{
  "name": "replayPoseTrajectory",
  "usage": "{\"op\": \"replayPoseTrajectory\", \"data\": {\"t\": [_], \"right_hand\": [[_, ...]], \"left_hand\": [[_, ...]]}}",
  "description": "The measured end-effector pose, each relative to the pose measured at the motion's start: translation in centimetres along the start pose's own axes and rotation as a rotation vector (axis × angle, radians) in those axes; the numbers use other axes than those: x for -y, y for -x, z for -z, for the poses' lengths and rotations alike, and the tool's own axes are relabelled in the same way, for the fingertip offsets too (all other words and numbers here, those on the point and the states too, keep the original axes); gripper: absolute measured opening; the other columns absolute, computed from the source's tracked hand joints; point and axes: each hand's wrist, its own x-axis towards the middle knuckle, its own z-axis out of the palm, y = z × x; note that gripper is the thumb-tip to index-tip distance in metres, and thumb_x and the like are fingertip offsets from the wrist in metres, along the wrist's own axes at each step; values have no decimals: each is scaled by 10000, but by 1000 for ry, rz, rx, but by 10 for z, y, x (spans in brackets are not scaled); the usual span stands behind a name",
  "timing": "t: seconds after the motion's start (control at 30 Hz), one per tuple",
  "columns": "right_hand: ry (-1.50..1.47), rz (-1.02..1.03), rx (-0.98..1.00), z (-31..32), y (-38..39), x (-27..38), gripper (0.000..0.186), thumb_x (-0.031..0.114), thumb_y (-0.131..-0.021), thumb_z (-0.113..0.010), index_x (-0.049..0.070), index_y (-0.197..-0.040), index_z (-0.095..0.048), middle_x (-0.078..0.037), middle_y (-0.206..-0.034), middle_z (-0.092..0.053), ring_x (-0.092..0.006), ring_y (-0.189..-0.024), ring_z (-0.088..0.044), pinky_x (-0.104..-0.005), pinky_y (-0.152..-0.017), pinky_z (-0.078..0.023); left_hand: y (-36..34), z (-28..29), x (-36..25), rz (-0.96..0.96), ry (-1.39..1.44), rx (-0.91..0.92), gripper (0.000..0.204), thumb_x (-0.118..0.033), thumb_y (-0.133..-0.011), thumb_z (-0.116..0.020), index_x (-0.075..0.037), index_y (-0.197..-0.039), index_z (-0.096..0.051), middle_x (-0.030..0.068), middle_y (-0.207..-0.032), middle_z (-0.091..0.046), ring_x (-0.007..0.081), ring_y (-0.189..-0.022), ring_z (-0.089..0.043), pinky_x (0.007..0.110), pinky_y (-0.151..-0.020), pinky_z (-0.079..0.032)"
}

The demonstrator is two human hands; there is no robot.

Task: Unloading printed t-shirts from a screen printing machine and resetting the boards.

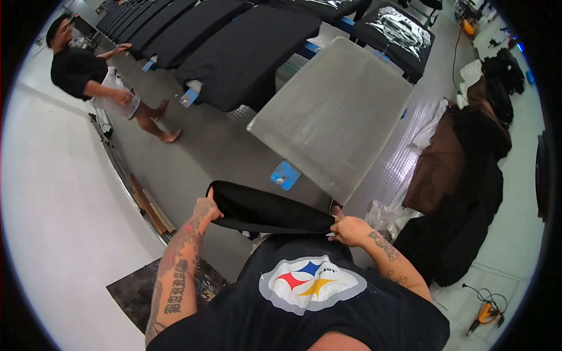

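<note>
I hold a black garment [266, 209] stretched flat between both hands, just in front of my chest. My left hand [206, 209] grips its left end and my right hand [348, 230] pinches its right end. Straight ahead of the garment stands a bare grey platen board [333, 111], tilted toward me, with a blue bracket [285, 175] at its near corner. The underside of the garment is hidden.
A row of platens covered with black shirts [246, 47] runs to the far left. One at the back carries a silver print [398, 29]. Another person [93, 79] stands at the far left. Piles of dark and brown garments [462, 175] lie to the right. An orange tool [486, 314] lies on the floor.
</note>
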Motion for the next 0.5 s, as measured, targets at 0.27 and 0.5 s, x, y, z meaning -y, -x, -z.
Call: {"op": "replayPoseTrajectory", "data": {"t": [0.27, 0.5], "right_hand": [[-637, 375, -79, 69, 22, -153, 334, 287, -937, -649, 3, -784, -561, -147, -759, -570, -321, -756, -603, -407, -672, -463], [-930, 204, -267, 174, 18, -324, 370, 261, -940, -668, 19, -720, -494, -49, -634, -476, -121, -606, -468, -340, -561, -403]], "left_hand": [[-37, 190, -185, 331, -179, -150, 586, -404, -925, -624, -75, -1391, -489, 159, -1161, -676, 297, -1106, -650, 413, -930, -531], [-129, 393, -413, -265, -466, -154, 605, -279, -660, -880, -68, -1184, -663, 145, -1136, -698, 360, -1053, -660, 436, -857, -561]]}}
